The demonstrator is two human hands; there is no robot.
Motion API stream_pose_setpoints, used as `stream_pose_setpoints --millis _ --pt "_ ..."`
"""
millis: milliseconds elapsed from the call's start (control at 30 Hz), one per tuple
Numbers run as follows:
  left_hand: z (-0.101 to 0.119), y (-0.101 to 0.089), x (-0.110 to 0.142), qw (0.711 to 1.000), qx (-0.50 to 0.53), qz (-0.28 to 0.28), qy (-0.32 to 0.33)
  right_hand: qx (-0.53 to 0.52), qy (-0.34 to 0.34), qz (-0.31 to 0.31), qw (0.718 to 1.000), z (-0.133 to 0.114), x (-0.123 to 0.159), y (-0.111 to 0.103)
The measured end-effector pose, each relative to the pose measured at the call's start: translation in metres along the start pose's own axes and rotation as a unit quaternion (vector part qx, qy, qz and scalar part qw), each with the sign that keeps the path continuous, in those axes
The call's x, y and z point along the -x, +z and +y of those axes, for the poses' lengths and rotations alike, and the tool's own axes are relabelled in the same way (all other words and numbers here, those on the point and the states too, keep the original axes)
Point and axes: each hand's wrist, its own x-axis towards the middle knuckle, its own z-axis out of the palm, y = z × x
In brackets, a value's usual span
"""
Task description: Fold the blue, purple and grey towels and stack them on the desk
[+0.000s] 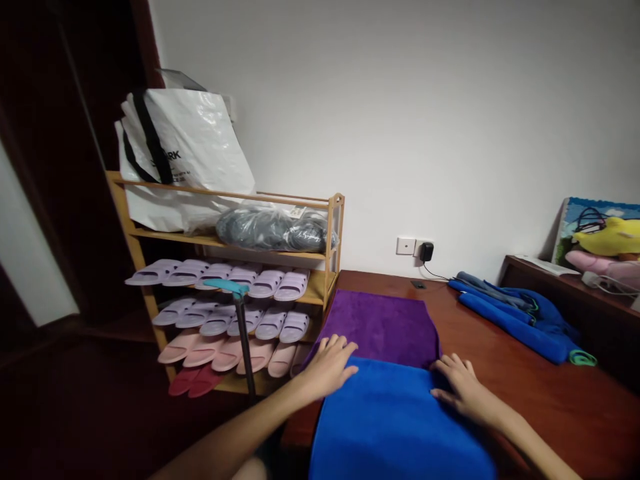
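The blue cloth (395,427) lies flat between my hands and back toward me, its far edge running crosswise from one hand to the other; its near end is out of view, so I can't tell its long axis. My left hand (331,365) rests at its far left corner, my right hand (457,387) at the far right, neither clearly nearer. Both are loosely open, fingers bent, thumbs apart. Just past them, one purple cloth (383,327) meets that one blue cloth on the table (493,347). Beyond my right hand is one pile of blue towels (520,320), too tangled to count. Left of my left hand stand one stick (243,340) and one rack (331,233) with twelve lilac slippers (293,285), two red ones (206,380) and one white bag (200,140).
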Motion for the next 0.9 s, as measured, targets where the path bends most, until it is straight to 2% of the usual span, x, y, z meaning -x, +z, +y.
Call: stream_pose_setpoints --millis 100,167,367,500,633,733,833,900 --pt "-0.013 -0.002 -0.012 0.994 0.091 -0.045 -0.035 -0.006 0.020 -0.058 0.998 0.010 -0.013 -0.011" --pt "-0.021 -0.003 -0.018 0.988 0.135 -0.059 -0.052 -0.006 0.034 -0.072 0.997 0.018 -0.017 -0.014" --pt "-0.037 -0.006 -0.027 0.965 0.246 -0.077 -0.049 -0.027 0.064 -0.040 0.997 0.041 -0.003 -0.011" --pt "-0.041 -0.003 -0.027 0.943 0.320 -0.083 -0.045 -0.048 0.044 -0.006 0.998 0.041 0.009 -0.011" --pt "-0.041 0.004 -0.024 0.934 0.347 -0.067 -0.041 -0.081 -0.007 0.055 0.995 0.025 0.019 -0.016" --pt "-0.042 0.006 -0.019 0.936 0.347 -0.053 -0.034 -0.121 -0.040 0.050 0.991 0.015 0.026 -0.017" --pt "-0.042 0.008 -0.014 0.940 0.339 -0.040 -0.026 -0.133 -0.023 0.021 0.991 0.019 0.030 -0.012" --pt "-0.041 0.009 -0.011 0.941 0.335 -0.034 -0.022 -0.123 0.011 0.031 0.992 0.029 0.031 -0.006"
